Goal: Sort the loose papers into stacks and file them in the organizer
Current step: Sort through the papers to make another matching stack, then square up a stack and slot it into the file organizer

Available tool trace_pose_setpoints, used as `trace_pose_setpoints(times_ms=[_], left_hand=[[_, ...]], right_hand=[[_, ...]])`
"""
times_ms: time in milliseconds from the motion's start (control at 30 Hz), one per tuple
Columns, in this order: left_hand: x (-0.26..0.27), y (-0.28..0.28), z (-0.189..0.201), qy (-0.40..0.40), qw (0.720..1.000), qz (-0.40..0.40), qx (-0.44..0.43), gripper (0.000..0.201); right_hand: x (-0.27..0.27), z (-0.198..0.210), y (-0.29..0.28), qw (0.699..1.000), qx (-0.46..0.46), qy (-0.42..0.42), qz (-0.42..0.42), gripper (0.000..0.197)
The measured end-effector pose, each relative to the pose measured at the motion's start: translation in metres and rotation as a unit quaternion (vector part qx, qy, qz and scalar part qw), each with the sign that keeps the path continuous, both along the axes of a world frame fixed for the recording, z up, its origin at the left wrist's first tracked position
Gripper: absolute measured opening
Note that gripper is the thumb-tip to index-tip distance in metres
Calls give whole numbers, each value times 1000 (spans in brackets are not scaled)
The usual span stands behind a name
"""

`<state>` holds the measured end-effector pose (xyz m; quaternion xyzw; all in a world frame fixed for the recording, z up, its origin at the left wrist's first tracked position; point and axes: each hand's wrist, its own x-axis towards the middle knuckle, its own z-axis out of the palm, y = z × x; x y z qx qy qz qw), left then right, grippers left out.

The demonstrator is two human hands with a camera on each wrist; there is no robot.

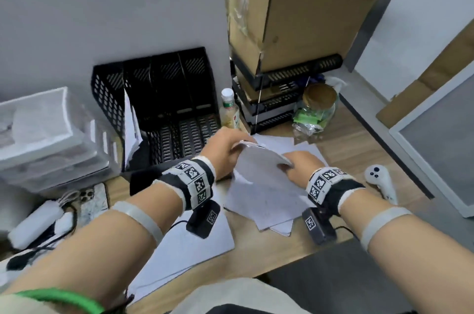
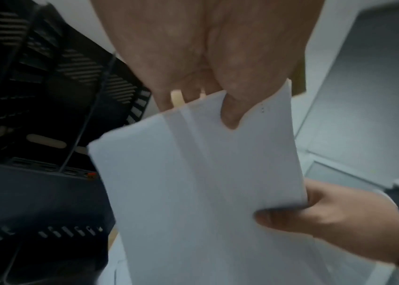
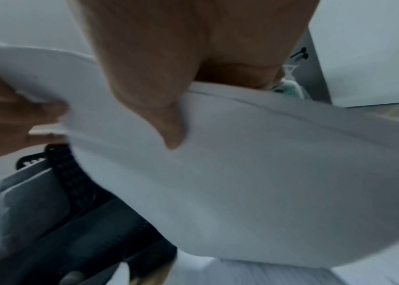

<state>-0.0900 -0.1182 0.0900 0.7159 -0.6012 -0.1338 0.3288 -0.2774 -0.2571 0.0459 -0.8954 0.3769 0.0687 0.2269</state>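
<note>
Both hands hold one small stack of white papers (image 1: 259, 162) lifted above the desk. My left hand (image 1: 225, 151) pinches its far left corner, thumb on top (image 2: 230, 108). My right hand (image 1: 297, 165) grips its right edge, thumb (image 3: 169, 125) pressed on the sheets (image 3: 242, 183). More loose papers (image 1: 261, 206) lie fanned on the wooden desk (image 1: 333, 139) beneath. The black mesh organizer (image 1: 159, 103) stands just behind my left hand, with a few sheets (image 1: 132, 126) leaning in its leftmost slot. Another white stack (image 1: 189, 252) lies under my left forearm.
A small bottle (image 1: 229, 111) and a glass jar (image 1: 316, 108) stand right of the organizer. Cardboard box (image 1: 295, 6) on black trays (image 1: 279, 98) sits behind. White drawers (image 1: 43, 134) at left, a phone (image 1: 92, 198), a power strip (image 1: 38, 224), and a white controller (image 1: 381, 180) at right.
</note>
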Motion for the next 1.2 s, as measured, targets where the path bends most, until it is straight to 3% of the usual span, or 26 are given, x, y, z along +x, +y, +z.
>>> trace_pose_setpoints(times_ms=[67,133,200,267,333,400,467,567,633,667,733,800,867,1000,1067,1167,1200], left_hand=[[9,5,3,-4,990,123,-62,23],[14,14,7,111,970,213,-46,52],[5,15,11,250,952,168,54,79],[-5,15,11,322,935,109,104,98],[-3,15,11,361,918,155,57,84],[14,25,10,334,915,226,-5,42],[33,40,14,293,926,236,-22,20],[54,68,20,292,940,178,-9,17],[66,82,18,316,934,165,-1,20],[69,87,17,342,925,165,-3,22],[72,95,12,379,911,162,-14,28],[68,99,8,374,915,152,-22,35],[62,105,3,367,915,163,-29,40],[57,122,-31,383,898,217,-13,39],[55,128,-50,362,903,229,29,32],[51,132,-68,379,888,251,65,37],[50,132,-71,380,887,253,72,37]], right_hand=[[9,11,9,997,-31,-53,-38,34],[21,27,19,987,-41,-138,-68,54],[38,38,36,980,-48,-188,-52,50],[62,42,62,976,-37,-211,23,51],[76,40,80,971,53,-220,81,69],[79,39,75,955,171,-214,117,86],[74,44,60,953,179,-197,141,86],[71,45,32,959,98,-268,3,97],[71,47,18,936,159,-311,-52,108],[72,47,15,922,217,-319,-39,103],[73,43,17,915,274,-296,-13,66],[75,34,31,922,262,-283,-31,30],[78,22,49,929,222,-290,-56,12],[77,-4,79,926,246,-271,-92,13],[73,-21,90,937,267,-210,-85,19],[68,-36,96,955,258,-79,-124,51],[68,-36,94,957,250,-65,-131,50]])
